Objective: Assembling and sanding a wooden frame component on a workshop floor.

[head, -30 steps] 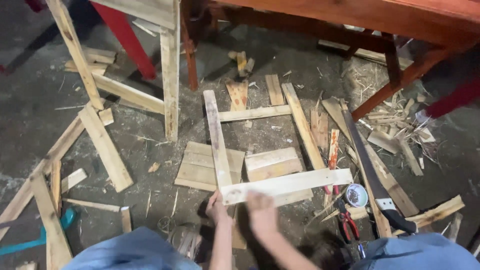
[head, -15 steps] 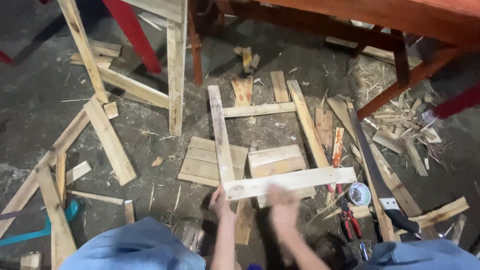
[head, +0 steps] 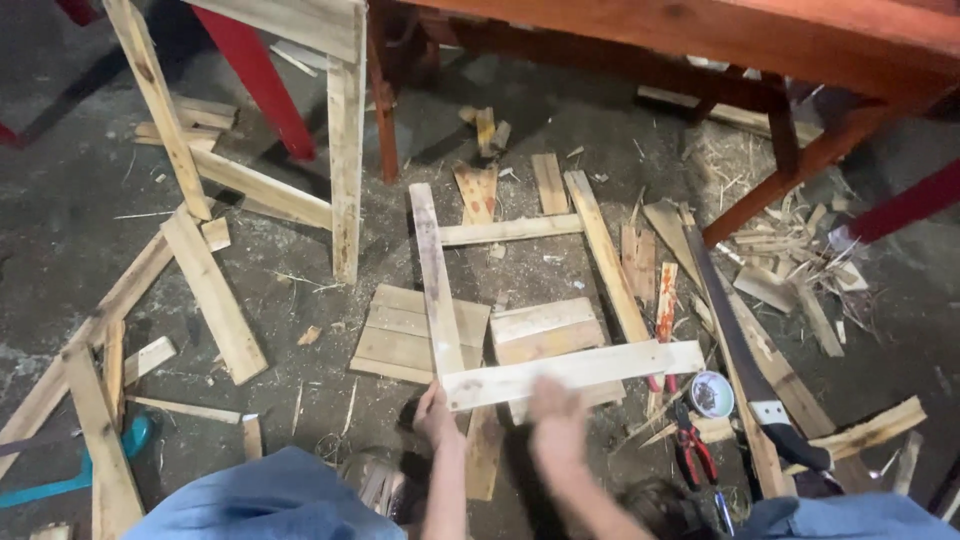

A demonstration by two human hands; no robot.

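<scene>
A frame of pale wooden slats lies on the dark floor: a left upright slat (head: pixel 436 280), a right upright slat (head: pixel 605 255), a far cross slat (head: pixel 510 230) and a near cross slat (head: pixel 575 373). My left hand (head: pixel 437 415) rests against the near cross slat's left end, at the corner with the left upright. Blurred with motion, my right hand (head: pixel 557 425) hovers just below the middle of that slat; nothing shows in it. Short boards (head: pixel 545 330) lie under the frame.
A handsaw (head: pixel 745 350) with a black handle, red pliers (head: pixel 690 445) and a small round tin (head: pixel 711 394) lie at the right. Wood scraps and shavings litter the floor. A wooden trestle (head: pixel 345 130) stands at the left, red table legs (head: pixel 800 165) behind. My blue-clad knees fill the bottom edge.
My right hand has dropped from on top of the near cross slat to just below it and is moving fast. The left hand stays at the slat's left end.
</scene>
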